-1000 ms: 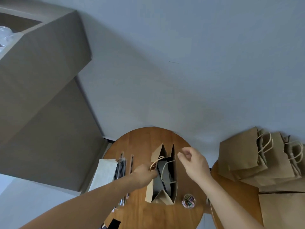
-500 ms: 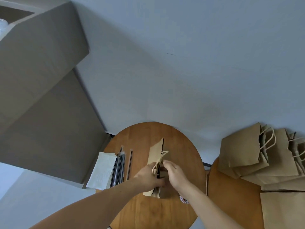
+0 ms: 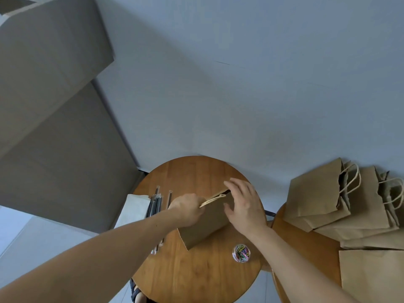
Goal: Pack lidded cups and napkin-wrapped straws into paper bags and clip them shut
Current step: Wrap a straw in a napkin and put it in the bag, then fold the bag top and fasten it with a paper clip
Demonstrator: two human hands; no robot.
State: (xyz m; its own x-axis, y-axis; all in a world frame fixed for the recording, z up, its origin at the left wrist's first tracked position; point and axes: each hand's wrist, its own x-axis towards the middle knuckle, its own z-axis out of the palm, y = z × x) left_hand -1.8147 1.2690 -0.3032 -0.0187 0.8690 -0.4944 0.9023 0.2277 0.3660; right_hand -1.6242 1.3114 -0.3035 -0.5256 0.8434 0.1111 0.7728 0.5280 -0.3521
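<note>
Clenched left hand (image 3: 188, 209), fingers grasping the twisted paper handle (image 3: 213, 199) at the top edge of a brown paper bag (image 3: 204, 226); right hand (image 3: 246, 207) released, fingers (image 3: 235, 185) straight and spread, palm laid against the bag's broad side just below its mouth; bag between the two sets of fingers, tilted over on the round wooden surface (image 3: 196, 276), mouth pressed to a narrow dark slit just under the right fingers; contents hidden, so cannot tell what lies inside.

Just to the outer side of the left fingers, a row of black straws (image 3: 156, 203) in clear sleeves, flat on the surface; farther out from those fingers, touching the straws, a stack of white napkins (image 3: 133, 207) at the rim.

Under the right wrist, nearer the person than the fingers, a small clear tub (image 3: 241, 253) holding coloured paper clips, apart from the bag.

Well out from the right fingers, a second wooden surface (image 3: 306, 243) carrying a heap of brown paper bags (image 3: 317, 193) with twisted handles, lying on their sides, mouths turned away from the fingers; insides not visible; one more flat bag (image 3: 371, 278) nearer than the heap.

Far beyond the left fingers, large cardboard boxes (image 3: 54, 62); insides out of sight.
</note>
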